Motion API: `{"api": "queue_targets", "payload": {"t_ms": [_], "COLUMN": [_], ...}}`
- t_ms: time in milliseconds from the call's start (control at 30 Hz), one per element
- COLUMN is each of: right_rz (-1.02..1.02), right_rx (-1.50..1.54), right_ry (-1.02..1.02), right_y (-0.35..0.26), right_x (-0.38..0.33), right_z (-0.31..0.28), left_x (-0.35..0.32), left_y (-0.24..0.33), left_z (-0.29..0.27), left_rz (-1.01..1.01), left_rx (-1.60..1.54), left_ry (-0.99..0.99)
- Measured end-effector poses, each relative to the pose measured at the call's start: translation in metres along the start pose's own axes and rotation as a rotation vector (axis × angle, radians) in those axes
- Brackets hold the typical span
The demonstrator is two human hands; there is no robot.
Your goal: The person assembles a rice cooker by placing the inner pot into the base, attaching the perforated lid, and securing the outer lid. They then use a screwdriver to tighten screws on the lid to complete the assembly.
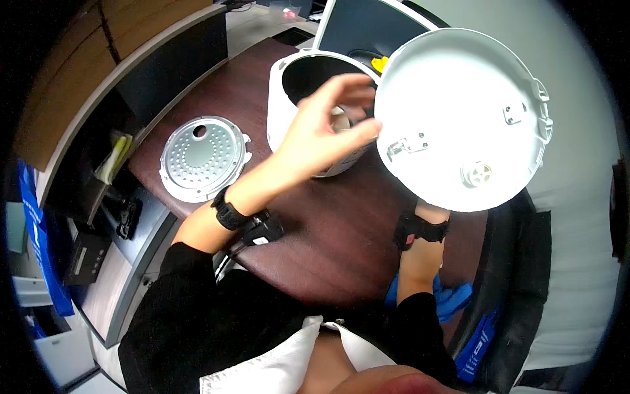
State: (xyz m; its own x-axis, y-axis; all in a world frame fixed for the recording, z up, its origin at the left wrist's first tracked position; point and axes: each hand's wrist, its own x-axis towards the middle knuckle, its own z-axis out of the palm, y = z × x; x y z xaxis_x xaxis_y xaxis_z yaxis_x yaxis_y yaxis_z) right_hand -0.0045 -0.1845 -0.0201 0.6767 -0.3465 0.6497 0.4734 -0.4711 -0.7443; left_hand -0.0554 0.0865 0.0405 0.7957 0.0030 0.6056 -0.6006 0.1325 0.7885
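Note:
A round white rice cooker lid is tilted up at the right, its inner side showing small metal fittings and a valve. My right hand is behind it, and only the wrist shows below the rim; the lid rests on that hand. My left hand is raised over the white rice cooker body, fingers apart and slightly blurred, thumb close to the lid's left edge. Whether the thumb touches it, I cannot tell. To the left, a round perforated inner lid lies on the dark red table.
A black device with a cable sits at the near table edge, beside my left wrist. A blue glove lies under my right forearm. Behind the cooker stand a screen and a yellow object. Shelves line the left.

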Motion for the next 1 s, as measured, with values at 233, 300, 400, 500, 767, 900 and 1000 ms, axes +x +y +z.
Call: {"api": "queue_targets", "payload": {"t_ms": [233,300,400,500,767,900,1000], "right_rz": [-0.020,-0.024,-0.024,-0.032,-0.065,-0.064,-0.072], "right_rx": [-0.015,-0.021,-0.035,-0.047,-0.079,-0.093,-0.098], "right_ry": [-0.002,-0.002,-0.001,-0.009,-0.011,-0.024,-0.026], "right_y": [0.001,0.000,-0.001,-0.003,-0.014,-0.015,-0.016], "right_x": [-0.011,-0.011,-0.009,0.000,0.010,-0.001,-0.005], "right_z": [-0.001,-0.006,-0.015,-0.023,-0.034,-0.027,-0.020], "left_x": [-0.009,-0.009,-0.010,0.001,0.027,0.038,0.043], "left_y": [0.011,0.009,0.002,0.008,0.019,0.053,0.065], "left_z": [0.009,0.012,0.012,0.006,-0.020,-0.042,-0.048], "left_rz": [-0.365,-0.346,-0.210,-0.215,0.135,0.070,0.071], "left_rx": [-0.290,-0.318,-0.217,-0.059,0.302,0.456,0.599], "left_ry": [-0.042,0.027,-0.007,-0.005,0.086,-0.076,-0.175]}}
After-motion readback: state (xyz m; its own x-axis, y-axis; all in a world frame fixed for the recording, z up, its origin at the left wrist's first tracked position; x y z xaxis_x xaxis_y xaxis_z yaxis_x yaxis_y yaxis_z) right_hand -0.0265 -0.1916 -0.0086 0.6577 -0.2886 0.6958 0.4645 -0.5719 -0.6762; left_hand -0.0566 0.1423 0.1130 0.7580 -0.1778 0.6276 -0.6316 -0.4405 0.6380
